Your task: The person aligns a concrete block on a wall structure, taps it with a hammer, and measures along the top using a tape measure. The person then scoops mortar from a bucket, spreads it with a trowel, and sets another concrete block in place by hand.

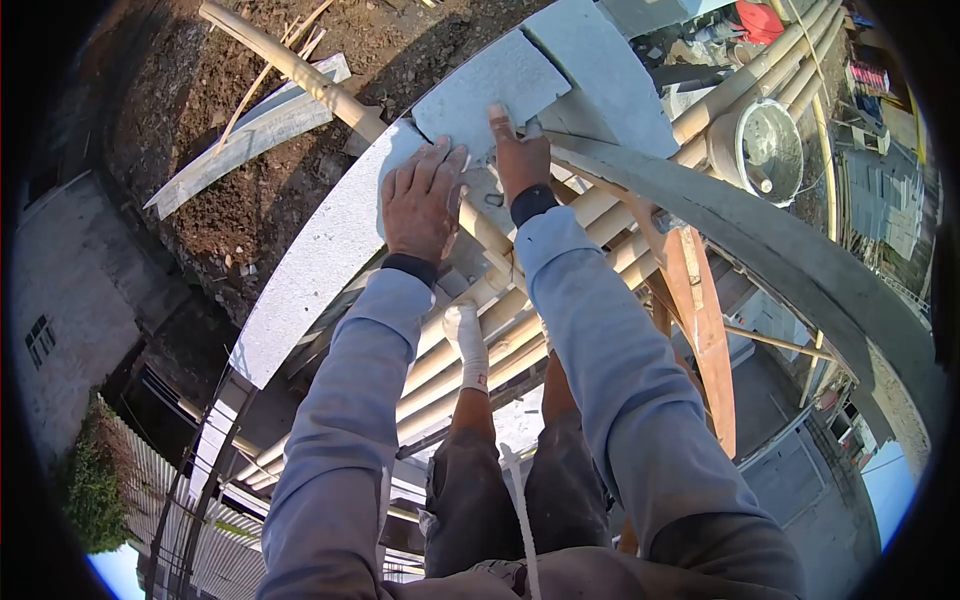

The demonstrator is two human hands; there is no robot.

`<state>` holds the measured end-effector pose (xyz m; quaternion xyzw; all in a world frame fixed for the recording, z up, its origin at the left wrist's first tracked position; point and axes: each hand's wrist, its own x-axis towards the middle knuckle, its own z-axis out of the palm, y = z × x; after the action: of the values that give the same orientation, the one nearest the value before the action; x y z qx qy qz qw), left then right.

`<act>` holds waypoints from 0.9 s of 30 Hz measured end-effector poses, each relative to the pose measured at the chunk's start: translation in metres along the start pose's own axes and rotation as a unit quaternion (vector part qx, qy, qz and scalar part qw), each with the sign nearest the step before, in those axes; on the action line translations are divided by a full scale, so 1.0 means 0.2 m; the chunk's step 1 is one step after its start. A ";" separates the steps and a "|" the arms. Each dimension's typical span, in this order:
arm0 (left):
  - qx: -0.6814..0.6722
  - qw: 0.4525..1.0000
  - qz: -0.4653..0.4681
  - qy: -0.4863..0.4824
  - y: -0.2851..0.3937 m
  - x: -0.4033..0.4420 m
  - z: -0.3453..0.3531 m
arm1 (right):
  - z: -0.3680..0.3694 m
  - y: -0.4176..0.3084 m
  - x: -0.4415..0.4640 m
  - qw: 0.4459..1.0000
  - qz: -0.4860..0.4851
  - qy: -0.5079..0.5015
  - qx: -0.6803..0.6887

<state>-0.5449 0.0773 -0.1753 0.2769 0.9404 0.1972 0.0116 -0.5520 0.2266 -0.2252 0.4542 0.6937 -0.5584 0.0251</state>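
My left hand lies flat, fingers stretched out, on the end of a long pale concrete block where it meets a shorter concrete block. On the near edge of that shorter block is my right hand, one digit laid over its top face and the other fingers curled and partly hidden. The shorter block sits between the long block and another pale block, with a dark gap showing at each joint. Grey mortar shows between my hands.
Bamboo poles run beneath me, with a bandaged foot on them. A mortar-coated bucket stands at right. A grey curved concrete edge and an orange-brown board lie nearby. Bare soil lies far below.
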 end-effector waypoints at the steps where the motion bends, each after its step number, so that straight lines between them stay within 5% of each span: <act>1: 0.001 1.000 -0.005 0.006 -0.01 0.01 0.02 | -0.01 -0.01 -0.01 1.000 0.001 -0.013 0.013; 27: 0.019 0.999 -0.003 0.029 0.01 0.03 0.03 | 0.04 -0.01 -0.04 0.999 -0.019 0.025 0.036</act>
<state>-0.5475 0.0837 -0.1799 0.2688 0.9446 0.1870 -0.0202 -0.5518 0.2159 -0.2218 0.4554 0.6819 -0.5720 -0.0186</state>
